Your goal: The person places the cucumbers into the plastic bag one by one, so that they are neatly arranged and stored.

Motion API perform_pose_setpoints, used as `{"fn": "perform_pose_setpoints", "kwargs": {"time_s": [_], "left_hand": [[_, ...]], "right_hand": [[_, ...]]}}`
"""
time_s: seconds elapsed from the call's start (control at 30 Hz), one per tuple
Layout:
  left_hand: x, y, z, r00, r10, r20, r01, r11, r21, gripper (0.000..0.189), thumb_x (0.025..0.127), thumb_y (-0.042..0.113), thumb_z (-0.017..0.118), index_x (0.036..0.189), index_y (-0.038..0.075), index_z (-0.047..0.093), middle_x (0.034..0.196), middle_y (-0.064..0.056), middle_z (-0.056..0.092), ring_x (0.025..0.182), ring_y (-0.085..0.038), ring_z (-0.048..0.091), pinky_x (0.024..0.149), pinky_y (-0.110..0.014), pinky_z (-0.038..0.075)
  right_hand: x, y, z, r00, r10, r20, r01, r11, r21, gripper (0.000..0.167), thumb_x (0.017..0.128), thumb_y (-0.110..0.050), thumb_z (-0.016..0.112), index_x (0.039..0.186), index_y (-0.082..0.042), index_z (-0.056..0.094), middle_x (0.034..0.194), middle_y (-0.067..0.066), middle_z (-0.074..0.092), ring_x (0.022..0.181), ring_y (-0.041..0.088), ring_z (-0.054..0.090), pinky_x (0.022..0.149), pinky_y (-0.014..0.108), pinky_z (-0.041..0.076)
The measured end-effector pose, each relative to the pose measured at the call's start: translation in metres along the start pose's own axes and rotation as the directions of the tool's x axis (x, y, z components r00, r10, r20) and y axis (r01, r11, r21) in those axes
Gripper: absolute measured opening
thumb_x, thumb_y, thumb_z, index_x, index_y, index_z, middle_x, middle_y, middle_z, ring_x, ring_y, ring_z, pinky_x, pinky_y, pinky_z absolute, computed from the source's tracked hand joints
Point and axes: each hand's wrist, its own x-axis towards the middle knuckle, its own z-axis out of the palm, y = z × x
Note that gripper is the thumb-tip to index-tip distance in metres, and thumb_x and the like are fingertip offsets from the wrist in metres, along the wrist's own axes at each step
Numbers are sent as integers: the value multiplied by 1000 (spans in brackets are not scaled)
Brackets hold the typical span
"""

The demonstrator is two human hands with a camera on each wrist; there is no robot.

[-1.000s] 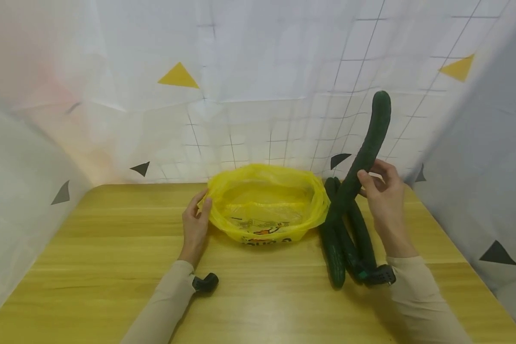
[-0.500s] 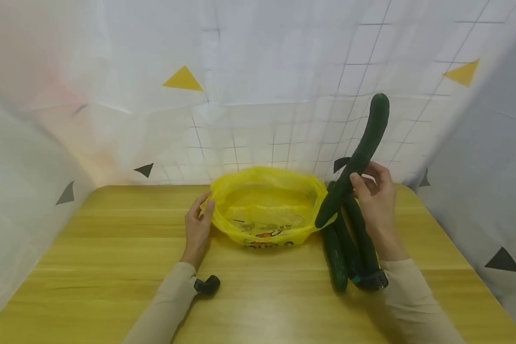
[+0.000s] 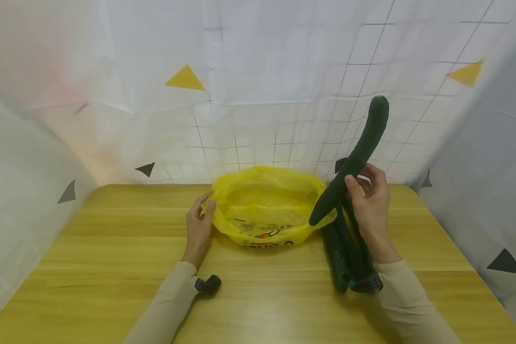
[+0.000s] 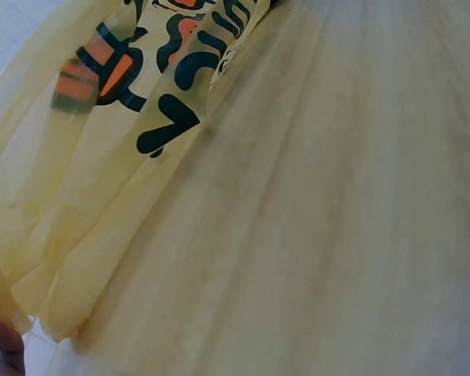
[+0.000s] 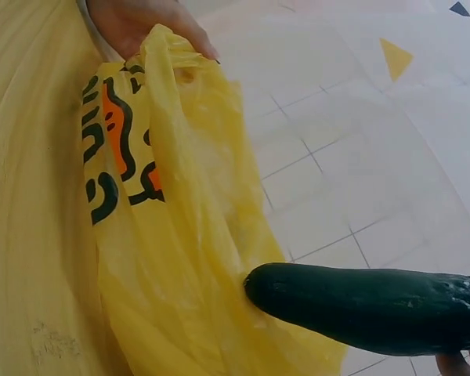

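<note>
My left hand pinches the left edge of the yellow plastic bag, thumb on the near side of the rim, fingers behind it. My right hand holds a long green cucumber between thumb and fingers, below its middle. Key relation: the cucumber's long axis slants, upper end raised toward the far right, lower tip pointing down and left over the bag's right rim. Whether that tip touches the plastic I cannot tell; in the right wrist view it overlaps the bag's side. The cucumber lies just left of my right palm and well to the right of my left hand; the right hand is the nearer to it. The bag sits between my hands, mouth upward, with dark lettering on its near side. To the right of the bag, beneath my right forearm, further cucumbers lie side by side on the wooden table, running near to far; partly hidden, count uncertain. A black wrist device is on each arm, left and right, below beige sleeves. Beyond the table's far edge: a white backdrop with grid lines and yellow and dark triangles.
</note>
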Motion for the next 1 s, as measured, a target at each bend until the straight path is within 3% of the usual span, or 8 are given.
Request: {"fn": "perform_pose_setpoints", "kwargs": {"time_s": [0.4,0.63,0.9,1.0], "left_hand": [[4,-15,-1,1000,7,-24,-6,1000,23,41,95,39,53,132,21,55,143,-3,47,139,-18,34,111,-50,30],[2,-12,1,1000,-11,-24,11,1000,1,41,95,37,54,132,19,55,144,-5,46,139,-17,32,112,-51,27],[-6,14,4,1000,-27,0,27,1000,-15,40,97,28,53,133,11,54,144,-9,46,139,-22,33,112,-53,27],[-6,16,4,1000,-22,-2,22,1000,-14,40,97,28,53,133,10,54,144,-11,46,138,-22,35,111,-51,29]], "right_hand": [[-1,-1,7,999,-29,-16,31,983,179,42,86,0,64,125,-5,48,116,7,55,94,18,58,79,19,53],[-5,4,9,998,-16,68,8,994,110,44,88,-2,62,128,-7,45,121,6,53,100,19,56,83,18,52],[-7,11,13,989,-56,138,50,998,46,45,87,2,63,128,-6,46,119,3,54,102,19,55,89,16,48],[-7,13,14,983,-41,176,44,999,-10,46,87,1,63,129,-8,45,118,0,53,101,18,55,86,14,49]]}}
